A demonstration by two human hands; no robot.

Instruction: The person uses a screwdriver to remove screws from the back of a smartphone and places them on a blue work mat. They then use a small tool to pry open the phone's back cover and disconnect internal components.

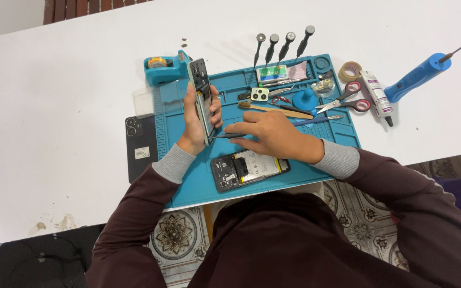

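Seen from above, a person in dark sleeves with grey cuffs works at a white counter [54, 106] covered in the middle by a blue repair mat [337, 133]. The left hand [197, 120] is closed around a phone frame [203, 98], holding it upright on its edge above the mat's left part, fingers wrapped over its side. The right hand [273, 136] grips a thin dark tool [225, 136] whose tip meets the lower edge of that frame. Just below both hands, an opened phone [249, 169] lies flat on the mat with its battery and inner parts showing. A black back cover [141, 146] lies on the counter, touching the mat's left edge. At the mat's upper left corner stands a blue tape dispenser [164, 66]. Four screwdrivers [281, 47] lie in a row along the mat's top edge. On the mat sits a square camera module [260, 95] near a wooden-handled brush [273, 109]. Right of the mat lie red-handled scissors [350, 98], a tape roll [349, 70], a white glue tube [377, 96] and a blue handled tool [417, 77]
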